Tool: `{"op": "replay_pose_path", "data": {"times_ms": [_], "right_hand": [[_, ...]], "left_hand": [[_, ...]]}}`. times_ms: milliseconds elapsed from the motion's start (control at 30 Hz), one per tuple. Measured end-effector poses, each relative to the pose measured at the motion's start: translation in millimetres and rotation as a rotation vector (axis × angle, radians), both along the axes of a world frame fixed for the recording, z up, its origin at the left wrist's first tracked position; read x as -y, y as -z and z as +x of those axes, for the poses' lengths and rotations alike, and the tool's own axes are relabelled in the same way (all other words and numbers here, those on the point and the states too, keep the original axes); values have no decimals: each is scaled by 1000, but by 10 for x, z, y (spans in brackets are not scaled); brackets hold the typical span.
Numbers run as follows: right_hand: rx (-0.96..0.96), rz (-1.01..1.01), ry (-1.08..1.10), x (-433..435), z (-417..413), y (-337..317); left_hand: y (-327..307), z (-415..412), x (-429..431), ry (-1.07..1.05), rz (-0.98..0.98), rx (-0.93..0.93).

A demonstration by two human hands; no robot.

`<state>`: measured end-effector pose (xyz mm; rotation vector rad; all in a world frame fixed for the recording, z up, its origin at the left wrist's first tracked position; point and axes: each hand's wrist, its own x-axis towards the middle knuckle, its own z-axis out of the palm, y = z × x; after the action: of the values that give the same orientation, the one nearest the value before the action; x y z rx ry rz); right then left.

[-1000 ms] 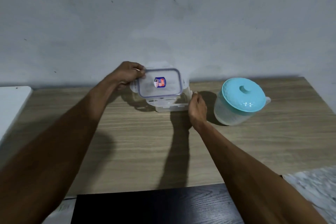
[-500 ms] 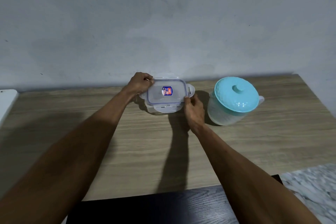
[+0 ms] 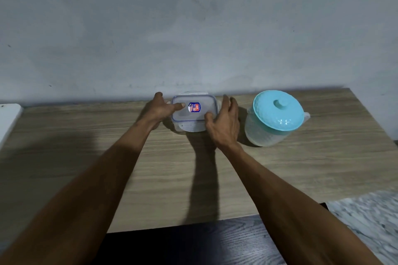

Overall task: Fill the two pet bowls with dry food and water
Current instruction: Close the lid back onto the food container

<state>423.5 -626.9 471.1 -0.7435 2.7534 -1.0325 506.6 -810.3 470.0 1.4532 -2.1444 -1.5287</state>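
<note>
clear plastic container (image 3: pixel 193 114), woodgrain table (image 3: pixel 280 168) (matt)

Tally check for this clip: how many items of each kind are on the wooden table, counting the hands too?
Clear lidded container: 1
Pitcher with teal lid: 1
Hands: 2 (left hand, right hand)
Total: 4

The light is dim and bluish and seems to come from the right: the pitcher (image 3: pixel 269 131) and both forearms (image 3: pixel 269 178) throw soft dark shadows leftwards on the table (image 3: pixel 323 168). Small white glare spots sit on the pitcher's lid (image 3: pixel 277 112). The table's far edge bends, and the floor (image 3: pixel 366 221) at lower right is blurred.
</note>
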Motion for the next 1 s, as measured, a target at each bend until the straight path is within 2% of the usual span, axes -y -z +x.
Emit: {"op": "replay_pose_path", "data": {"times_ms": [67, 167, 267, 533, 667, 1000], "right_hand": [[-75, 65, -202, 68, -49, -60], [-58, 313, -503, 197, -187, -134], [-79, 529, -643, 302, -306, -168], [-181, 727, -720, 526, -372, -210], [-235, 733, -710, 544, -364, -197], [-328, 694, -700, 520, -379, -138]], "left_hand": [[36, 48, -62, -18, 21, 0], [72, 90, -137, -36, 53, -51], [97, 109, -146, -26, 68, -126], [136, 155, -183, -37, 153, -114], [146, 155, -221, -61, 234, -144], [123, 160, -286, -86, 216, -159]]}}
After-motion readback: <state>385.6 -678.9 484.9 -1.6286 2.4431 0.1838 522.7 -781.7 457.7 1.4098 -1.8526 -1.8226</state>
